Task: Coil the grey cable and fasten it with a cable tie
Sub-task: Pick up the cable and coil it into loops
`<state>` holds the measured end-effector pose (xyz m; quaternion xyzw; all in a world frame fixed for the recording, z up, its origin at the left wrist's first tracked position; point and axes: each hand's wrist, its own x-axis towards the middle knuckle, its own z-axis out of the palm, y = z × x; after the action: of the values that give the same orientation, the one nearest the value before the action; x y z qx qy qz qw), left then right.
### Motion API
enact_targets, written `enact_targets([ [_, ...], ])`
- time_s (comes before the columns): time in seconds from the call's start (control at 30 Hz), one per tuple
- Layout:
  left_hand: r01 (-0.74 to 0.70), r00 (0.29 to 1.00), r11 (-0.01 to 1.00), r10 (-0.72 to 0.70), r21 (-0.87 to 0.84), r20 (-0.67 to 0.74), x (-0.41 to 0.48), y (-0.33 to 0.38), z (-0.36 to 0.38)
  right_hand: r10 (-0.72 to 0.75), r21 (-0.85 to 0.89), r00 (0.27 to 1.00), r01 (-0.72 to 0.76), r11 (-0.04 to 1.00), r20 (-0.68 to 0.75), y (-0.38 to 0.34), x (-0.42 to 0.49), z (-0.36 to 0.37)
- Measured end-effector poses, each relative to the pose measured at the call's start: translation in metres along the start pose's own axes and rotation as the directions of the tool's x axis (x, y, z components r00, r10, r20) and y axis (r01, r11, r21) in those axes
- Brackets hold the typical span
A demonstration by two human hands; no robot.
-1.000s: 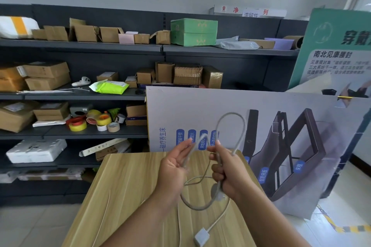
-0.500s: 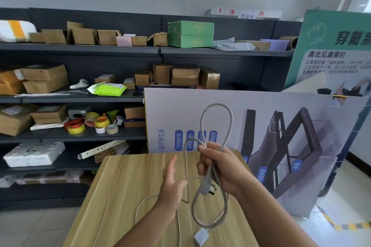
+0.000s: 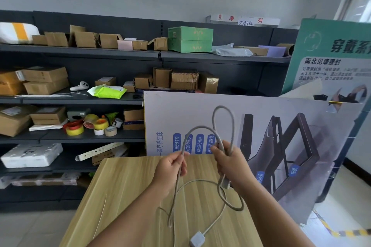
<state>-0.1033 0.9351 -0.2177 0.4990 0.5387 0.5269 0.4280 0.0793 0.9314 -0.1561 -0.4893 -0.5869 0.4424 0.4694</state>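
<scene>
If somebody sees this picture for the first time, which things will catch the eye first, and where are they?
At the centre, two hands, left and right, hold a grey cable looped above a wooden table. Behind the table leans a large pale poster board. On the dark shelves at the left, a bright green box and colourful tape rolls stand out.

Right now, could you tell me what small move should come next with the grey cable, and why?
Probably bring the left hand across to the right hand, adding its span as another loop. The right hand already pinches two loops of the grey cable, while a long slack run and the white block end lie on the table, so more coiling seems needed before any tie.
</scene>
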Motion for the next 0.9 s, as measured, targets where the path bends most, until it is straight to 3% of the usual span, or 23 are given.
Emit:
enact_targets([
  [0.07,-0.058,0.998,0.996,0.057,-0.068,-0.022,-0.003,0.029,0.003,0.039,-0.173,0.999,-0.033,0.984,0.034,0.007,-0.001,0.004],
  [0.23,-0.127,0.992,0.991,0.126,-0.045,-0.028,-0.01,0.072,0.012,0.084,0.122,0.974,-0.111,0.986,0.21,0.008,-0.008,0.024],
  [0.33,-0.16,0.986,0.987,0.16,0.002,-0.041,-0.011,0.075,0.016,0.115,0.214,0.953,-0.179,0.96,0.28,0.002,-0.006,0.03],
  [0.47,-0.204,0.972,0.974,0.213,0.097,-0.096,-0.01,0.068,0.011,0.11,0.147,0.978,-0.137,0.98,0.177,-0.001,-0.001,0.03],
  [0.53,-0.131,0.981,0.982,0.148,0.135,-0.128,-0.013,0.051,0.007,0.085,0.049,0.991,-0.09,0.995,0.103,-0.001,0.002,0.025],
  [0.6,0.092,0.994,0.983,-0.08,0.157,-0.081,-0.014,0.022,0.003,0.071,-0.021,0.995,-0.07,0.997,0.073,-0.002,0.004,0.019],
  [0.63,0.262,0.964,0.938,-0.263,0.225,-0.028,-0.017,0.007,0.0,0.073,-0.036,0.995,-0.07,0.997,0.071,-0.003,0.005,0.017],
  [0.67,0.414,0.892,0.847,-0.451,0.334,0.039,-0.019,-0.007,-0.005,0.076,-0.036,0.994,-0.073,0.997,0.073,-0.004,0.005,0.017],
  [0.73,0.554,0.68,0.66,-0.711,0.508,0.181,-0.027,-0.028,-0.011,0.084,0.052,0.992,-0.089,0.995,0.094,-0.006,0.006,0.018],
  [0.77,0.6,0.589,0.617,-0.772,0.509,0.241,-0.027,-0.038,-0.011,0.086,0.144,0.989,-0.103,0.984,0.12,-0.008,0.005,0.02],
  [0.83,0.736,0.472,0.595,-0.793,0.322,0.385,-0.025,-0.052,-0.011,0.087,0.341,0.979,-0.146,0.928,0.184,-0.011,0.003,0.024],
  [0.9,0.87,0.466,0.476,-0.714,-0.125,0.523,-0.019,-0.066,-0.005,0.083,0.444,0.968,-0.184,0.877,0.236,-0.014,-0.001,0.028],
])
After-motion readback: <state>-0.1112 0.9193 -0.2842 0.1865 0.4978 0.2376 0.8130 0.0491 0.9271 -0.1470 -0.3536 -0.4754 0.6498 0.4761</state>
